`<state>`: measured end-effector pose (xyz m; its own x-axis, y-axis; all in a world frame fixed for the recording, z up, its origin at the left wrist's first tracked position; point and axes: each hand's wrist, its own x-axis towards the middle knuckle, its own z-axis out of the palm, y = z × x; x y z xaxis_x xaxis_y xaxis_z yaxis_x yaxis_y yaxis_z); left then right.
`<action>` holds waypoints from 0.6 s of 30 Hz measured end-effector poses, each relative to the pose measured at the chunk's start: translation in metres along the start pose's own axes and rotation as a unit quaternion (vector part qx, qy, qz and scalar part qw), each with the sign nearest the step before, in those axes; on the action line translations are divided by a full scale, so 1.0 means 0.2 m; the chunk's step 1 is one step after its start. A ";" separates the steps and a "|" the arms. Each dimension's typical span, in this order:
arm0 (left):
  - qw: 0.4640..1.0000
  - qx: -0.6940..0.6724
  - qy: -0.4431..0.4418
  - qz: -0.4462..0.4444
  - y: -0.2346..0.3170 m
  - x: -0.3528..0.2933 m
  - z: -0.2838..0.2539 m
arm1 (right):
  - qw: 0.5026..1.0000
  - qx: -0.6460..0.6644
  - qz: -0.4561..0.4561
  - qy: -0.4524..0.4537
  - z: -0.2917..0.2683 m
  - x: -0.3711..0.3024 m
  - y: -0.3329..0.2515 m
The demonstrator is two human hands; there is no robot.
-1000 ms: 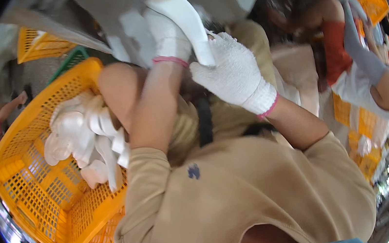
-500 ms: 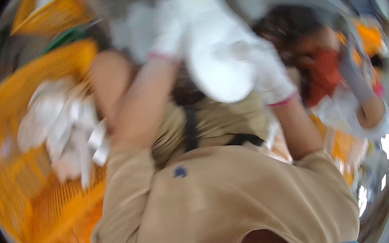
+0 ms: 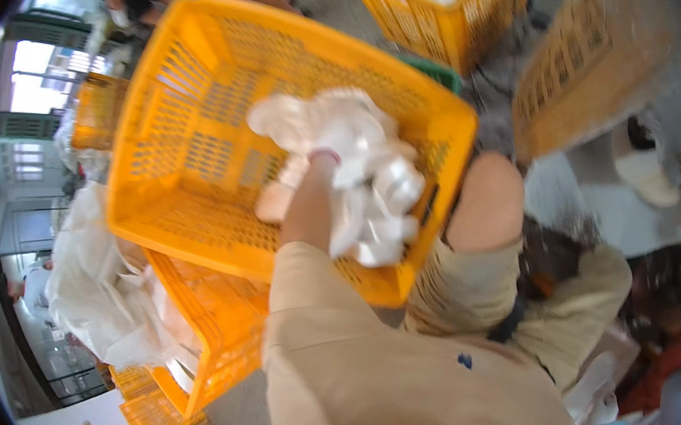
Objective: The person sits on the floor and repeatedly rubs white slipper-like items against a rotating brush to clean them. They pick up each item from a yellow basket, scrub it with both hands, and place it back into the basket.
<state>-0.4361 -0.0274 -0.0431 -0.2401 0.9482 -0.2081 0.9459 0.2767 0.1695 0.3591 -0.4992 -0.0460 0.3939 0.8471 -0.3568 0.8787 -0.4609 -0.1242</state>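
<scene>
My left arm reaches into a large yellow plastic crate [image 3: 204, 192] on my left. On that arm, my left hand [image 3: 337, 139] wears a white glove with a pink cuff and rests among a heap of pieces. Those are white and pale pink, smooth and rounded, some shaped like shoe parts; a white piece [image 3: 395, 184] lies just beside the hand. White glove and white pieces merge, so the fingers and anything in them cannot be made out. Nowhere in the head view does my right hand show.
Another yellow crate [image 3: 454, 26] of white pieces stands at the far side. A printed cardboard box [image 3: 597, 67] under clear plastic is at the right. Left of my crate are a white plastic sack [image 3: 95, 279] and a lower orange crate [image 3: 223, 335]. People work nearby.
My view has swung left. Both gloved hands were around a long white piece in front of me; now my left hand is in the crate, and my right hand and that piece are out of view.
</scene>
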 end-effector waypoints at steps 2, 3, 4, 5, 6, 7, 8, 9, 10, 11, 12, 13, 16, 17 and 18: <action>0.993 -0.029 -0.086 -0.076 -0.12 0.15 0.01 | 0.988 0.144 -0.011 0.060 0.02 0.14 -0.22; 0.983 -0.077 -0.140 -0.088 -0.14 0.17 0.00 | 0.952 0.294 0.016 0.082 0.01 0.21 -0.38; 0.997 -0.009 -0.080 0.022 -0.14 0.18 -0.05 | 0.969 0.229 0.027 0.094 -0.02 0.29 -0.55; 0.988 0.078 -0.052 0.126 -0.12 0.14 -0.10 | 0.934 0.347 0.021 0.079 -0.05 0.35 -0.74; 0.962 0.158 -0.053 0.216 -0.07 0.07 -0.19 | 0.888 0.456 0.010 0.058 -0.10 0.40 -0.91; 0.969 -0.097 0.019 0.227 -0.02 -0.01 -0.26 | 0.832 0.554 -0.008 0.029 -0.15 0.43 -1.09; 0.954 -0.138 0.093 0.250 0.09 -0.15 -0.37 | 0.879 0.471 -0.067 0.026 -0.20 0.43 -1.25; 0.932 -0.105 0.191 0.290 0.18 -0.26 -0.41 | 0.913 0.383 -0.140 0.017 -0.26 0.43 -1.39; 0.961 -0.125 0.080 0.232 0.34 -0.44 -0.52 | 0.910 0.341 -0.234 0.024 -0.29 0.41 -1.54; 0.930 -0.272 0.013 0.246 0.46 -0.56 -0.51 | 0.909 0.339 -0.243 -0.023 -0.34 0.39 -1.65; 0.883 -0.395 -0.043 0.248 0.63 -0.73 -0.57 | 0.878 0.381 -0.287 -0.049 -0.36 0.37 -1.77; 0.838 -0.473 -0.094 0.256 0.77 -0.84 -0.52 | 0.845 0.422 -0.321 -0.076 -0.40 0.36 -1.84; 0.811 -0.289 -0.229 0.454 1.15 -1.09 -0.37 | 0.844 0.301 -0.437 -0.074 -0.46 0.44 -1.91; 0.802 -0.175 -0.150 0.551 1.25 -1.14 -0.29 | 0.849 0.276 -0.447 -0.056 -0.48 0.46 -1.85; 0.836 -0.192 -0.107 0.503 1.32 -1.16 -0.19 | 0.845 0.321 -0.422 -0.077 -0.50 0.49 -1.74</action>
<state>-0.1399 -0.1680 0.0865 0.7186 0.6923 0.0654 0.4951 -0.5754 0.6510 0.1180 -0.2298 0.0554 -0.3828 0.9238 -0.0016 0.4829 0.1986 -0.8529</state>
